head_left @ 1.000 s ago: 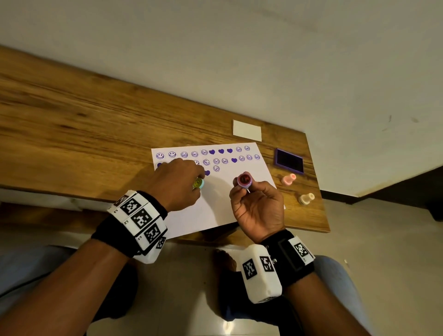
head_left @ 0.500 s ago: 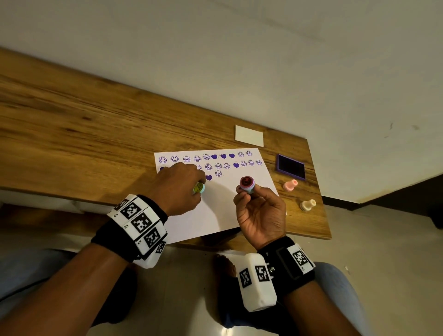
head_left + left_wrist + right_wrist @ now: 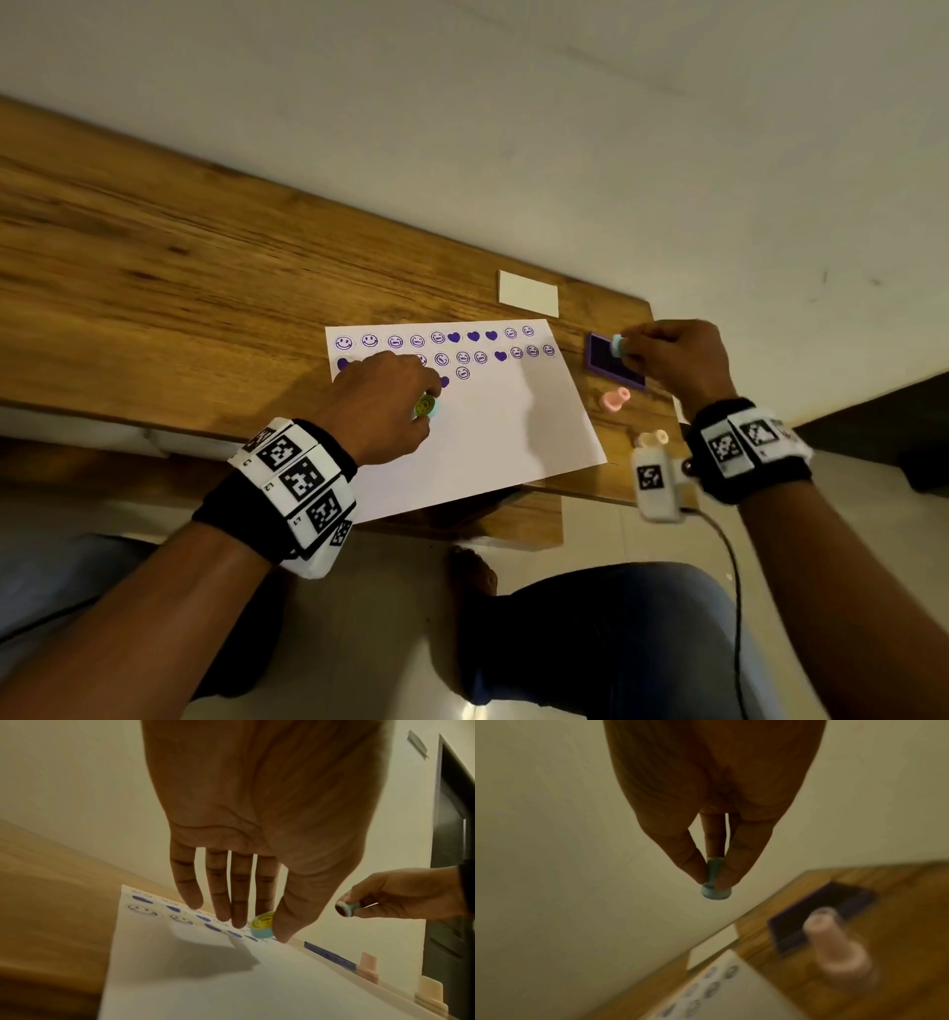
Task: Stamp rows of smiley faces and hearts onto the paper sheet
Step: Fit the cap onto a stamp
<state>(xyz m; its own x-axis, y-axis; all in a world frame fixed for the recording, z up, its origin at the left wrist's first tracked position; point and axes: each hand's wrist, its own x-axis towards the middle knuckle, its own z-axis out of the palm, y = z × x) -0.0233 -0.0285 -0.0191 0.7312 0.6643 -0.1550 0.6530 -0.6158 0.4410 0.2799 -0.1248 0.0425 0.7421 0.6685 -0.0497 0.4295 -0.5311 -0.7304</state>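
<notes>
The white paper sheet (image 3: 482,442) lies on the wooden table (image 3: 179,288) with rows of purple smileys and hearts along its far edge. My left hand (image 3: 420,417) rests on the sheet's left part and pinches a light blue stamp with a yellow smiley top (image 3: 426,405) between thumb and index finger (image 3: 264,902); the other fingers touch the paper. My right hand (image 3: 630,353) is to the right of the sheet. It pinches a light blue stamp (image 3: 618,345) by its stem (image 3: 714,871), just over the purple ink pad (image 3: 606,367).
A pink stamp (image 3: 616,400) and a beige stamp (image 3: 651,438) lie on the table right of the sheet, near the table's corner. A white card (image 3: 528,293) lies behind the sheet by the wall. My knee (image 3: 616,616) shows under the table's front edge.
My right hand has carried its stamp from above the paper's middle rightward to over the ink pad. My left hand has stayed on the sheet with its stamp.
</notes>
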